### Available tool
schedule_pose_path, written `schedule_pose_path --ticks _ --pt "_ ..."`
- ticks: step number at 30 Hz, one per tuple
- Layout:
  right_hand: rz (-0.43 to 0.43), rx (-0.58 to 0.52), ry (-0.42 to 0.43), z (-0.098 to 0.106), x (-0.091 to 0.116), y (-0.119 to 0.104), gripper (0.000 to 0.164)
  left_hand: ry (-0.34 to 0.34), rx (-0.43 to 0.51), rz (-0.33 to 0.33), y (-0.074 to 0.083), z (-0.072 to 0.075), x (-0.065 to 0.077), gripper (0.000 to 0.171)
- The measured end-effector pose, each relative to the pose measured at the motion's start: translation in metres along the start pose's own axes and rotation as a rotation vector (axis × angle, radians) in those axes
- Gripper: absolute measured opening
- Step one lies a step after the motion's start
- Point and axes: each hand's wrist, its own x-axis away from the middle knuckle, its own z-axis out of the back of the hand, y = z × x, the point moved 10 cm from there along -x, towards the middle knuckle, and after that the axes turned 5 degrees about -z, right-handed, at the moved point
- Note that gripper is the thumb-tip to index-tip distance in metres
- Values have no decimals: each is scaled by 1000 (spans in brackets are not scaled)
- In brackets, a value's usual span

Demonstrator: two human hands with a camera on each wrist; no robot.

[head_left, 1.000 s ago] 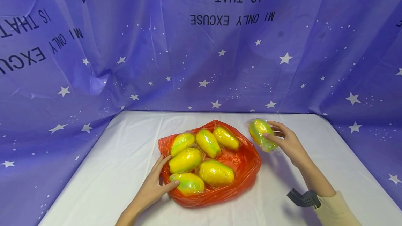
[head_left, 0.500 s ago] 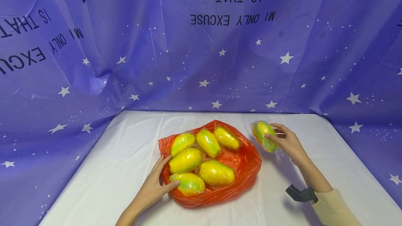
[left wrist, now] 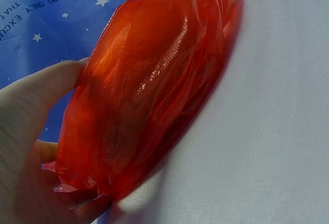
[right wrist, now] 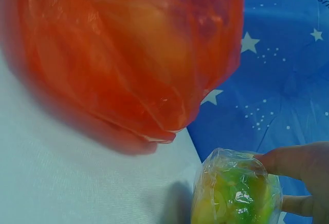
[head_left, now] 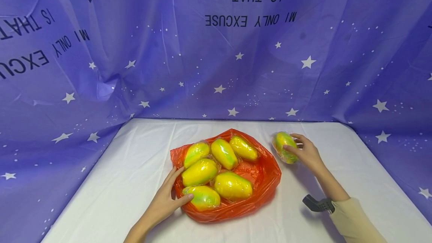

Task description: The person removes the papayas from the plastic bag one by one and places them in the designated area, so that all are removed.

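A red plastic bag point(head_left: 266, 194) lies wide open on the table with several yellow-green mangoes point(head_left: 233, 186) inside, each wrapped in clear film. My left hand point(head_left: 165, 198) grips the bag's left side, its thumb over the rim on the nearest mango and its fingers along the outside. The left wrist view shows the thumb and fingers around the red plastic point(left wrist: 149, 80). To the right of the bag, my right hand point(head_left: 308, 155) holds another film-wrapped mango point(head_left: 282, 141) between thumb and fingers. In the right wrist view this wrapped mango point(right wrist: 236, 193) is partly cut off by the lower edge.
A white cloth point(head_left: 111, 183) covers the table. Purple curtains point(head_left: 216, 66) with stars and lettering hang behind it and along both sides. A dark strap piece point(head_left: 317, 203) sticks out at my right wrist, beside a beige sleeve point(head_left: 354, 220).
My right hand has shifted the held mango a little to the right, away from the bag, and its forearm has drifted slightly left. The left hand and bag stay in place.
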Motion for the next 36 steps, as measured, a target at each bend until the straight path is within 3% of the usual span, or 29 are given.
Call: schedule_pose_path --ticks 14,36 --pt "9 65 21 -8 -8 4 63 -2 -9 -4 -1 -1 0 86" --pt "29 41 -14 -18 -6 4 69 -8 -11 9 -2 -1 0 87"
